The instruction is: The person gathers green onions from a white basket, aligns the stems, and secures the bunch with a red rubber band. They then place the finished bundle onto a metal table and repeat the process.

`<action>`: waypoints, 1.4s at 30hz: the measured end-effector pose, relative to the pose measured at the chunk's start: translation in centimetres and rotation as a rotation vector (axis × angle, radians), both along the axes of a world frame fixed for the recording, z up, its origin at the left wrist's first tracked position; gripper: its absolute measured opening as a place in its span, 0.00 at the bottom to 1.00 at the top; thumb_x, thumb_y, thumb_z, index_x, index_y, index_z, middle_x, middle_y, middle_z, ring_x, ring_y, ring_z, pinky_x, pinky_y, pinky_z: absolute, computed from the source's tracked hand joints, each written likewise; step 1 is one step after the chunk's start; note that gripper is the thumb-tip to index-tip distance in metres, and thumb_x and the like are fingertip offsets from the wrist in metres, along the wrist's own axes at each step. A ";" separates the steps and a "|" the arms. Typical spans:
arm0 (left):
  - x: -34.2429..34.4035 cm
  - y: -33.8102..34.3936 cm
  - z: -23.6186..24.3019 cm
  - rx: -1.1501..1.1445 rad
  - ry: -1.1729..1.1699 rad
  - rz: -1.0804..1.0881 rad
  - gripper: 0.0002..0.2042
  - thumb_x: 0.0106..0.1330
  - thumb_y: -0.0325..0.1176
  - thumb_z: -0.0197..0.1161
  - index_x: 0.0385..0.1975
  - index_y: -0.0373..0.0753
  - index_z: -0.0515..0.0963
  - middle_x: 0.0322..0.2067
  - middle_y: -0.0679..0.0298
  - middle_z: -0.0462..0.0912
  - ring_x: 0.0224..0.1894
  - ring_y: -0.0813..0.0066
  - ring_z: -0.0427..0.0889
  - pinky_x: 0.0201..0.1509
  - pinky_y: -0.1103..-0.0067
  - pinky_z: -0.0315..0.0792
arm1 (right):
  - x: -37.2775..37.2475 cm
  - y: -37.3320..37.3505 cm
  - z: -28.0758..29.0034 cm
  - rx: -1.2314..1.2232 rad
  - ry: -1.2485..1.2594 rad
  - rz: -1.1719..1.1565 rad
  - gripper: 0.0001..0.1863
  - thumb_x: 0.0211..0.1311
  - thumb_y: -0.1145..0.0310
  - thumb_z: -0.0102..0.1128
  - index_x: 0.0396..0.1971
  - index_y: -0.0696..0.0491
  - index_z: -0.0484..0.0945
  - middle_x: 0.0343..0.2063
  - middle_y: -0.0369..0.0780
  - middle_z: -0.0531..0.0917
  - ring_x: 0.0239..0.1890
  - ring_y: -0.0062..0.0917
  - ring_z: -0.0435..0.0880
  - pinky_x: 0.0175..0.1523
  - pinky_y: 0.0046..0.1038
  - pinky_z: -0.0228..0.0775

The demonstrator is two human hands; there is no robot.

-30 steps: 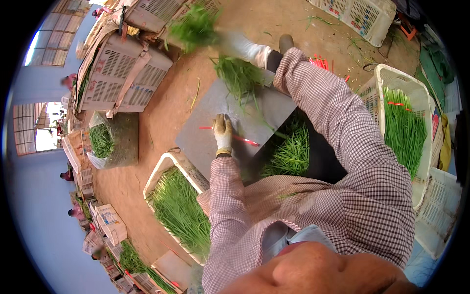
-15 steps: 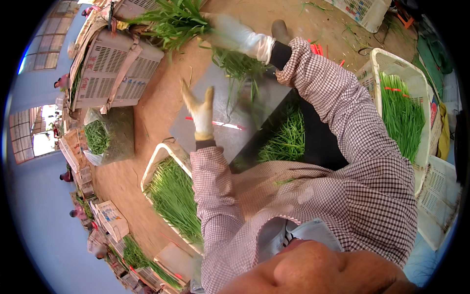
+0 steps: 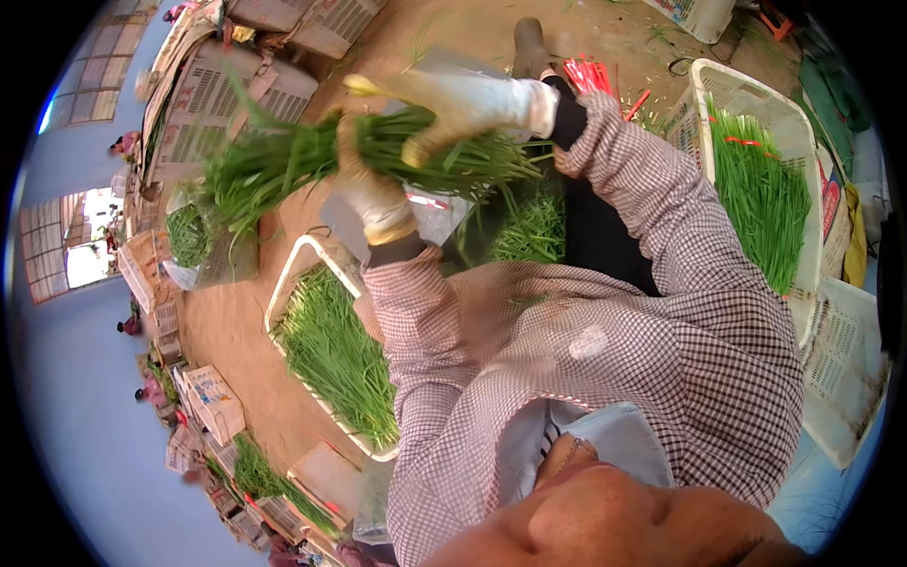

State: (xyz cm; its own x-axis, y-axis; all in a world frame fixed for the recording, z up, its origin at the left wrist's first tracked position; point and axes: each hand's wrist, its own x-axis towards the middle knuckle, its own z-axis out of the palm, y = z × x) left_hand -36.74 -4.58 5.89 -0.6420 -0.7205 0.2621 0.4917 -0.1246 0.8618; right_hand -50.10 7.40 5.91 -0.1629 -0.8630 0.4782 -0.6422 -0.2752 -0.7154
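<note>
A thick bunch of green chives (image 3: pixel 274 165) lies crosswise in front of me, its leafy end to the left. My left hand (image 3: pixel 370 194), in a white and yellowish glove, grips it near the middle with fingers around the stalks. Over the bunch's right part is my right hand (image 3: pixel 463 106), gloved too, with thumb and fingers spread apart. A red and white strip (image 3: pixel 427 200) lies on the grey board (image 3: pixel 446 223) beneath. Loose chives (image 3: pixel 531 231) rest by my dark-clothed leg.
White baskets of chives stand at my left (image 3: pixel 274 307) and right (image 3: pixel 814 161); a red band ties chives in the right one. Red strips (image 3: pixel 590 76) lie ahead. Grey crates (image 3: pixel 203 113) and a clear bag of greens (image 3: pixel 222 250) are at far left. Several people sit along the wall.
The chives and my right hand have come back from the far left toward me. My left hand, empty and spread before, has closed on the bunch. My right hand's fingers now stand apart.
</note>
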 end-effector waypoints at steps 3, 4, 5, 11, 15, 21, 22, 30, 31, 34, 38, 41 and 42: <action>5.3 -2.7 -0.6 0.247 0.124 -0.042 0.12 0.67 0.35 0.62 0.49 0.42 0.78 0.39 0.65 0.82 0.40 0.70 0.82 0.50 0.69 0.78 | 2.2 3.8 -6.2 0.280 0.241 -0.015 0.68 0.39 0.43 0.76 0.75 0.51 0.40 0.71 0.47 0.59 0.73 0.39 0.57 0.68 0.70 0.35; 7.8 -2.9 -0.3 0.288 0.101 0.010 0.12 0.67 0.36 0.62 0.48 0.43 0.78 0.39 0.64 0.83 0.40 0.68 0.82 0.51 0.67 0.78 | 4.0 5.2 -5.7 0.454 0.267 -0.024 0.68 0.39 0.46 0.77 0.75 0.50 0.40 0.73 0.46 0.56 0.73 0.39 0.57 0.73 0.58 0.42; 9.8 -4.1 -1.2 0.310 0.139 0.050 0.12 0.66 0.39 0.62 0.46 0.44 0.79 0.37 0.63 0.82 0.40 0.64 0.82 0.51 0.64 0.78 | 5.0 6.2 -7.4 0.361 0.198 0.017 0.66 0.43 0.48 0.76 0.75 0.49 0.39 0.71 0.47 0.60 0.71 0.41 0.62 0.71 0.49 0.50; 21.3 -6.9 -6.6 0.451 0.192 0.219 0.08 0.66 0.38 0.60 0.39 0.44 0.79 0.34 0.62 0.81 0.42 0.65 0.81 0.51 0.62 0.77 | 14.5 6.8 -13.7 0.493 0.016 -0.145 0.18 0.63 0.63 0.57 0.52 0.52 0.76 0.23 0.48 0.82 0.27 0.39 0.85 0.29 0.37 0.75; 27.6 -5.7 -9.2 0.593 0.331 0.302 0.07 0.66 0.38 0.58 0.35 0.43 0.77 0.27 0.67 0.76 0.35 0.70 0.76 0.48 0.66 0.76 | 15.2 9.5 -13.9 0.335 0.503 -0.036 0.18 0.52 0.69 0.61 0.46 0.50 0.77 0.18 0.41 0.80 0.21 0.37 0.83 0.25 0.37 0.73; 34.4 -6.5 -13.7 0.699 0.573 0.263 0.04 0.64 0.32 0.60 0.37 0.44 0.76 0.26 0.71 0.73 0.33 0.75 0.74 0.47 0.73 0.74 | 11.7 14.6 -17.7 0.314 0.329 -0.135 0.20 0.46 0.76 0.60 0.43 0.49 0.80 0.15 0.43 0.78 0.19 0.45 0.79 0.24 0.39 0.70; 33.4 -5.6 -13.4 0.706 0.562 0.318 0.04 0.64 0.32 0.59 0.37 0.43 0.76 0.26 0.71 0.73 0.33 0.75 0.74 0.48 0.73 0.74 | 10.7 16.0 -18.6 0.455 0.343 -0.211 0.18 0.54 0.76 0.59 0.47 0.51 0.80 0.22 0.41 0.83 0.26 0.37 0.84 0.32 0.32 0.75; 30.0 -7.2 -13.7 0.882 0.889 -0.130 0.09 0.60 0.26 0.64 0.40 0.38 0.77 0.27 0.69 0.73 0.33 0.75 0.74 0.51 0.74 0.73 | 15.1 1.5 -17.9 0.208 -1.056 0.424 0.45 0.64 0.41 0.59 0.73 0.50 0.55 0.60 0.38 0.74 0.63 0.25 0.68 0.65 0.30 0.64; 30.1 -7.5 -13.6 0.836 0.891 -0.122 0.09 0.60 0.27 0.64 0.40 0.38 0.76 0.26 0.69 0.73 0.33 0.76 0.74 0.50 0.74 0.73 | 16.8 2.1 -16.7 0.232 -1.174 0.514 0.49 0.59 0.36 0.61 0.72 0.51 0.57 0.62 0.40 0.72 0.64 0.27 0.66 0.67 0.33 0.62; 29.2 -6.4 -12.5 0.742 0.827 0.070 0.07 0.61 0.27 0.63 0.38 0.38 0.75 0.24 0.71 0.69 0.29 0.77 0.71 0.42 0.77 0.71 | 17.8 3.8 -17.4 0.460 -1.083 0.556 0.48 0.53 0.36 0.66 0.65 0.55 0.67 0.52 0.39 0.77 0.50 0.20 0.74 0.54 0.24 0.70; 28.7 -6.5 -12.0 0.747 0.850 0.121 0.06 0.61 0.26 0.62 0.36 0.39 0.74 0.22 0.73 0.67 0.27 0.79 0.69 0.39 0.79 0.71 | 15.8 7.3 -14.0 0.541 -1.098 0.253 0.23 0.63 0.56 0.67 0.49 0.56 0.77 0.30 0.29 0.78 0.25 0.09 0.68 0.29 0.14 0.61; 30.3 -7.2 -14.1 0.751 0.896 0.083 0.07 0.62 0.27 0.61 0.39 0.40 0.75 0.29 0.72 0.74 0.35 0.79 0.74 0.49 0.80 0.77 | 14.8 11.0 -14.6 0.262 -1.422 0.000 0.11 0.70 0.64 0.58 0.46 0.53 0.80 0.30 0.29 0.78 0.24 0.08 0.67 0.29 0.11 0.58; 31.0 -7.4 -14.4 0.715 0.865 0.101 0.07 0.62 0.27 0.62 0.39 0.40 0.75 0.29 0.72 0.74 0.35 0.79 0.74 0.49 0.79 0.77 | 13.5 12.1 -15.5 0.112 -1.489 0.000 0.11 0.69 0.62 0.58 0.44 0.51 0.82 0.30 0.29 0.78 0.24 0.07 0.67 0.27 0.10 0.57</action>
State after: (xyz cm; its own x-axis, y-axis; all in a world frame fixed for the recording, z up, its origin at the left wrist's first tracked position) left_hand -5.72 -12.01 -8.52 -0.3752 -0.9219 0.0969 0.9249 -0.3793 -0.0273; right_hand -36.55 19.45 -9.62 -0.4291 -0.8832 -0.1895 0.6773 -0.1757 -0.7144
